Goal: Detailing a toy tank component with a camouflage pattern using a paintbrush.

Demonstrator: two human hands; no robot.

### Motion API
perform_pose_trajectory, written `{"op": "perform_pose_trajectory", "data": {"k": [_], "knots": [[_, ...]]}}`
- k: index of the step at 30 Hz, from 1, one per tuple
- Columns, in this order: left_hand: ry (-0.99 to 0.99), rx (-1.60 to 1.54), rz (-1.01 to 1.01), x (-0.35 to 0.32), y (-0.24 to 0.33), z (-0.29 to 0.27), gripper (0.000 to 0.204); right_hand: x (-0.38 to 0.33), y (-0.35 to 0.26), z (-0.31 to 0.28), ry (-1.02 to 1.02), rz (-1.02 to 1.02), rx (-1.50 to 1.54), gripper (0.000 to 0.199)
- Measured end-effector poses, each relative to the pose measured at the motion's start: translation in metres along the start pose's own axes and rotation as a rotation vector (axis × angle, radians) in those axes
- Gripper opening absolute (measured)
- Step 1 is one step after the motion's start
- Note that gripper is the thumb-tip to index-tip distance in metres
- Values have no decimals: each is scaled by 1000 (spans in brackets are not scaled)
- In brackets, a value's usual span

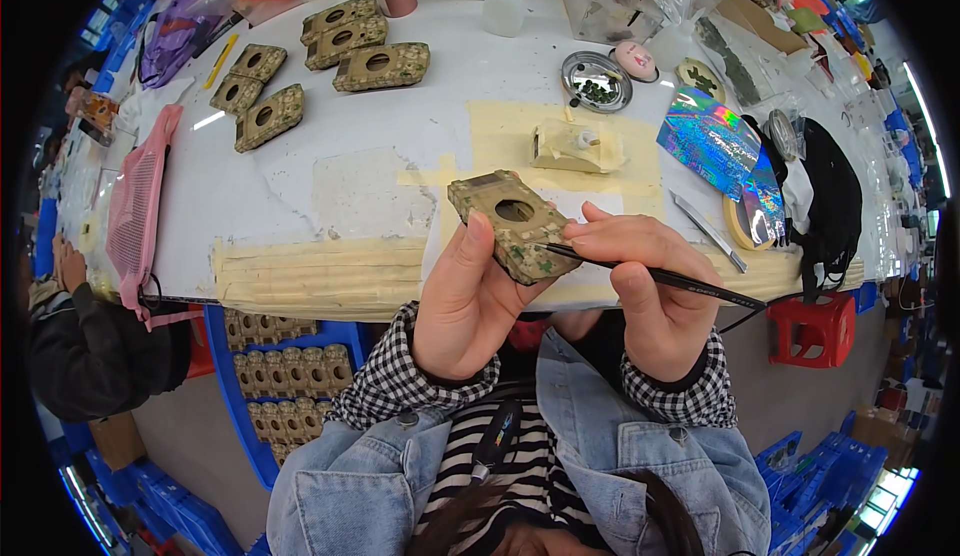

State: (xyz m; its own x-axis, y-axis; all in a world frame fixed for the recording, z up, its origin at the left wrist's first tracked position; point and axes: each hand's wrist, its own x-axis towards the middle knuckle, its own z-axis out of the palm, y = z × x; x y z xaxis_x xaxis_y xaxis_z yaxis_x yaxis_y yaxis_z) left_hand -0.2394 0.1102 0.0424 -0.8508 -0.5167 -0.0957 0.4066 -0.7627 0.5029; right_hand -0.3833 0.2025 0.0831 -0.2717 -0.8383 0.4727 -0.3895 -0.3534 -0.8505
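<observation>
My left hand [462,301] holds a camouflage-patterned model tank hull [520,231] tilted over the table's front edge, its thumb on the near side. A round hole opens in the hull's top. My right hand [655,286] grips slim black tweezers [640,271], whose fine tip touches the hull's top below the hole. Whether the tip holds a small piece cannot be made out. Just beyond the hull, a tan block-shaped holder [578,146] is taped to the table.
More camouflage hulls [382,66] lie at the far left. A round dish [597,82] holds small dark green pieces. A craft knife [708,231] and shiny holographic sheet [708,141] lie at right. A blue crate [232,376] of hulls stands below left, a red stool [812,331] right.
</observation>
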Motion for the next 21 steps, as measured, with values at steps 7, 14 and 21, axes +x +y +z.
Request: {"op": "perform_pose_trajectory", "data": {"k": [7,14,21], "knots": [[4,29,-4,0,0,1,58,0,1,0,-12,-13,-38,16],[16,22,-5,1,0,1,58,0,2,0,-15,-11,-46,16],[12,6,-7,1,0,1,57,1,2,0,-11,-22,-59,16]]}}
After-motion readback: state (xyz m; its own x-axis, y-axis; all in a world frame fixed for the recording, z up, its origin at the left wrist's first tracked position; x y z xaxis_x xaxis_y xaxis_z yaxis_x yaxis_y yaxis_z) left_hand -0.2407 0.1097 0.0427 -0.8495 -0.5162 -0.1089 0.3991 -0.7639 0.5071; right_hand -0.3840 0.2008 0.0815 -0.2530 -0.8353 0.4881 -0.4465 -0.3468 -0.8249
